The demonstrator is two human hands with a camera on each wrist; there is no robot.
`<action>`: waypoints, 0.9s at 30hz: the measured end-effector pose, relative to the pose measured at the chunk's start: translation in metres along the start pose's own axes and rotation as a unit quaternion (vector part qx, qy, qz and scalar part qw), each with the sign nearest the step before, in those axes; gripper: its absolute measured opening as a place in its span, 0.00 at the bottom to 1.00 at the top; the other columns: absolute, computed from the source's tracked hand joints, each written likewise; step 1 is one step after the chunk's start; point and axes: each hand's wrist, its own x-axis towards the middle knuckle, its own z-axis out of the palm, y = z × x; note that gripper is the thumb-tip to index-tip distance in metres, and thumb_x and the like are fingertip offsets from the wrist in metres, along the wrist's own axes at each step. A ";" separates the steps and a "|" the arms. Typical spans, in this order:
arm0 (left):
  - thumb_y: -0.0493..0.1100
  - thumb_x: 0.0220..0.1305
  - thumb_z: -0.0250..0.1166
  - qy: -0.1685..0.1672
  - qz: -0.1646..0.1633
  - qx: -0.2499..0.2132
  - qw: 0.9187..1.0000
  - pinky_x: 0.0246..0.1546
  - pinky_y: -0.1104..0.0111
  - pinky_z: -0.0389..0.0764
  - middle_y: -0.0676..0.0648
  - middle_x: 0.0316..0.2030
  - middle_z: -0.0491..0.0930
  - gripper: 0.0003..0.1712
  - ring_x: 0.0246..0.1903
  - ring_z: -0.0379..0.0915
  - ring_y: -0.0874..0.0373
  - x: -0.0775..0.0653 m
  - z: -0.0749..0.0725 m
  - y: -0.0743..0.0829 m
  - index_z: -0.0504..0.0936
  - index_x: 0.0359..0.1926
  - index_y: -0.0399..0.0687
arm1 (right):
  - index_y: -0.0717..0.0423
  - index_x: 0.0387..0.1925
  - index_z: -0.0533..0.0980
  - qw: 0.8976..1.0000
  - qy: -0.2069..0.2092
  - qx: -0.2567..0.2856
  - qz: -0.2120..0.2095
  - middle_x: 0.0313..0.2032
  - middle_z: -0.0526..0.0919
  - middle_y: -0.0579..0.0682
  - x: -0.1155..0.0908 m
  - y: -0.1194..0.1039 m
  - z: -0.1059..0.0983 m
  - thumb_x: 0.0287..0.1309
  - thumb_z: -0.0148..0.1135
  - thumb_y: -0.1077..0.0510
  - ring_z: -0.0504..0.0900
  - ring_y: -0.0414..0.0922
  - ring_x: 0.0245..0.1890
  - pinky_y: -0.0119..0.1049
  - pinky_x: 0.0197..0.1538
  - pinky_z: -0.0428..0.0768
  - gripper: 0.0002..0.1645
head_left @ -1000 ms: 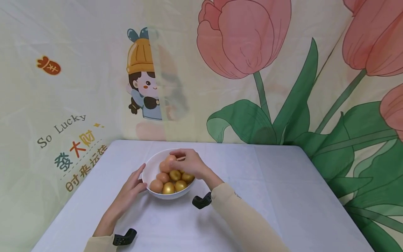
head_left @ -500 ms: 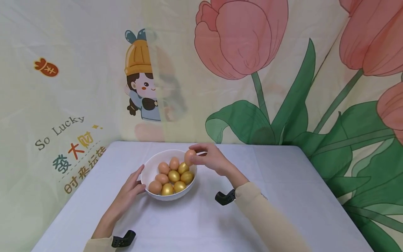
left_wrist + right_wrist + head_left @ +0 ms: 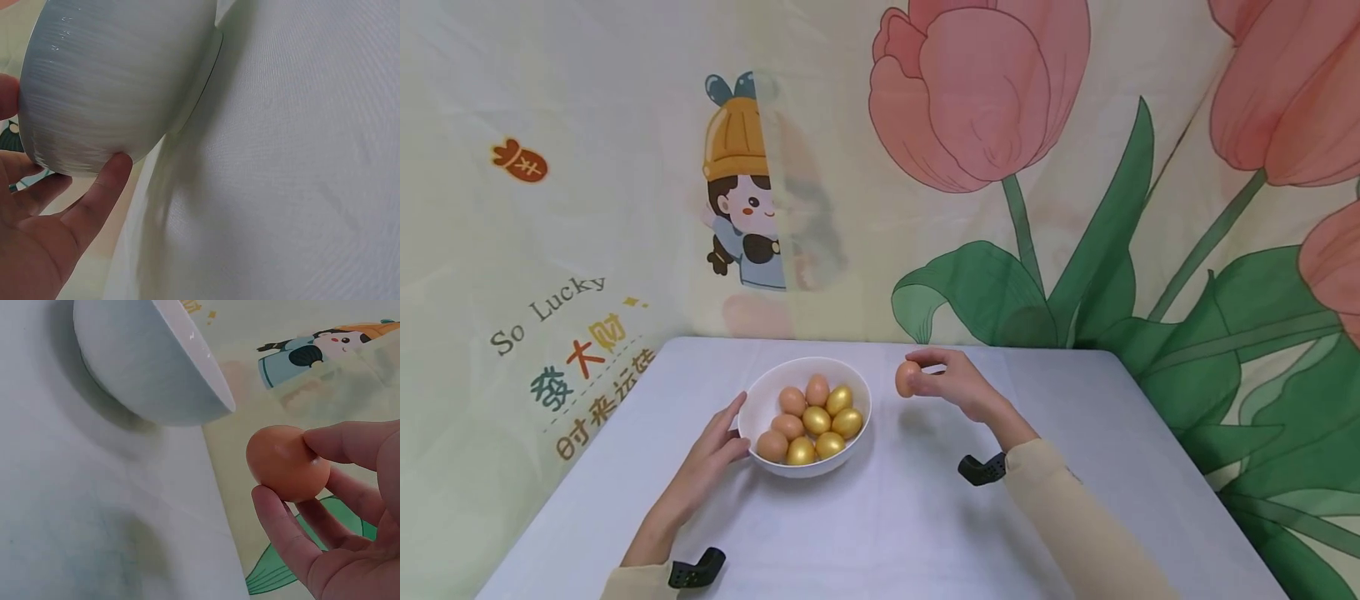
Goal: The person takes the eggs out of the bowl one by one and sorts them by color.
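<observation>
Egg (image 3: 282,464), likely light but brittle, best held by its sides, is pinched in the right hand (image 3: 961,387) while the spread left hand (image 3: 707,450) touches the bowl (image 3: 763,398).

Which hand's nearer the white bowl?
Left. The left hand touches the left side of the white bowl; the right hand is apart from it, off to its right, pinching a brown egg.

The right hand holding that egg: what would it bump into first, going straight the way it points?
Probably the white bowl, left of the egg in the right hand; height and depth are unclear, so it might pass over or beyond it.
</observation>
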 end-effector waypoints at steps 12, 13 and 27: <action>0.43 0.77 0.54 0.003 -0.008 -0.001 1.000 0.67 0.49 0.80 0.34 0.82 0.48 0.44 0.72 0.67 0.31 0.002 0.001 0.000 0.46 0.87 0.51 | 0.59 0.66 0.80 0.999 0.014 -0.038 0.008 0.60 0.84 0.55 0.008 0.034 0.004 0.66 0.74 0.51 0.80 0.55 0.58 0.44 0.58 0.86 0.31; 0.43 0.77 0.54 0.003 -0.009 -0.001 1.000 0.67 0.49 0.80 0.34 0.82 0.48 0.44 0.72 0.67 0.31 0.001 0.001 0.000 0.46 0.87 0.51 | 0.58 0.66 0.80 0.999 0.017 -0.039 0.011 0.60 0.84 0.55 0.009 0.037 0.006 0.65 0.74 0.50 0.80 0.55 0.58 0.45 0.58 0.85 0.31; 0.42 0.78 0.53 0.006 -0.002 0.003 1.000 0.66 0.49 0.82 0.33 0.82 0.48 0.43 0.70 0.68 0.30 0.000 0.002 -0.003 0.46 0.87 0.50 | 0.54 0.62 0.84 0.997 0.038 -0.042 0.046 0.55 0.86 0.52 0.015 0.058 0.023 0.63 0.74 0.54 0.80 0.52 0.58 0.45 0.60 0.83 0.26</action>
